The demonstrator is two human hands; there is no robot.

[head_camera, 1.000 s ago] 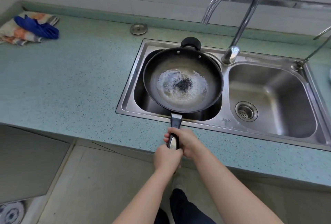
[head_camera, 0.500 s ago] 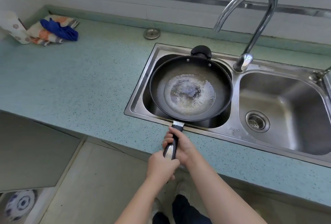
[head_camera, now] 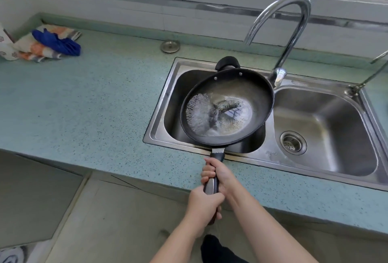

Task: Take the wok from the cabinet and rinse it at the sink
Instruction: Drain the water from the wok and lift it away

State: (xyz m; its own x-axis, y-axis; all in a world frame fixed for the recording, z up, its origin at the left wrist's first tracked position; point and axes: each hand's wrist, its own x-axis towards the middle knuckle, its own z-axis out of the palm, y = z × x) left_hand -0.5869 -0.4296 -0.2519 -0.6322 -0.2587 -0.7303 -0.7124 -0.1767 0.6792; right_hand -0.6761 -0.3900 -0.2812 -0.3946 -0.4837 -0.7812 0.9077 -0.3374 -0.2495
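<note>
- Cloths sit at the far left of the teal speckled counter, near its back edge. A folded striped towel lies there with a crumpled blue cloth on top of it.
- Round metal sink plug lies flat on the counter just behind the sink's back left corner, well apart from the cloths.
- Stainless double sink is set into the counter, and the wok covers most of its left basin.
- Black wok is over that left basin. Whether it rests on the rim cannot be told.
- Its small helper handle points toward the back wall. Its long handle crosses the sink's front rim toward the person.
- Rippled water lies in the wok's bottom, spread up toward its left wall.
- Left hand is clenched around the near end of the long handle.
- Right hand grasps the same handle just ahead of the left hand, closer to the wok, with its fingers wrapped round it.
- Gooseneck faucet rises behind the divider between the basins and arches left. Its spout is above the wok's back edge.
- Right basin has a strainer drain in its floor.
- Thin second tap stands at the sink's back right corner and slants up to the right.
</note>
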